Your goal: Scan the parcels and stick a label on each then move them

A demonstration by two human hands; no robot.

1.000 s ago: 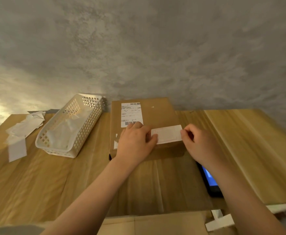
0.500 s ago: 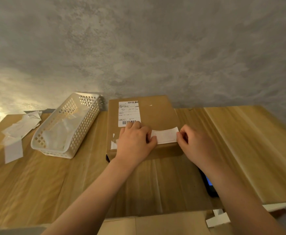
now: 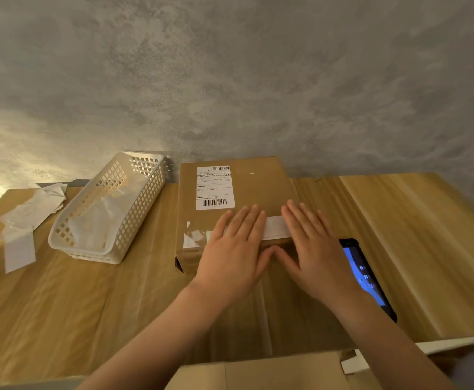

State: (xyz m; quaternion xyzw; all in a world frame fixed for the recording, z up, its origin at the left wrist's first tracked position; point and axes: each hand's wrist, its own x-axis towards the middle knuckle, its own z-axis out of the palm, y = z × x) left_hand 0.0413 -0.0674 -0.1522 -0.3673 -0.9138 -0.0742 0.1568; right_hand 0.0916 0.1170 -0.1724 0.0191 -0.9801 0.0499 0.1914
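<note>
A brown cardboard parcel [image 3: 258,184] lies on the wooden table against the wall, with a printed barcode shipping label [image 3: 215,187] on its top. A plain white label [image 3: 274,228] lies along the parcel's near edge. My left hand [image 3: 234,249] rests flat on the label's left part, fingers spread. My right hand [image 3: 311,249] lies flat over its right end. Both palms press down and hold nothing. The middle strip of the label shows between them.
A white perforated basket [image 3: 134,206] with paper inside stands left of the parcel. Crumpled label backings [image 3: 30,215] lie at the far left. A black handheld scanner [image 3: 368,277] with a lit blue screen lies under my right forearm. Another cardboard box [image 3: 258,372] sits at the near edge.
Both hands have let go of the label's ends and flattened out on top of it. The label now lies down on the parcel.
</note>
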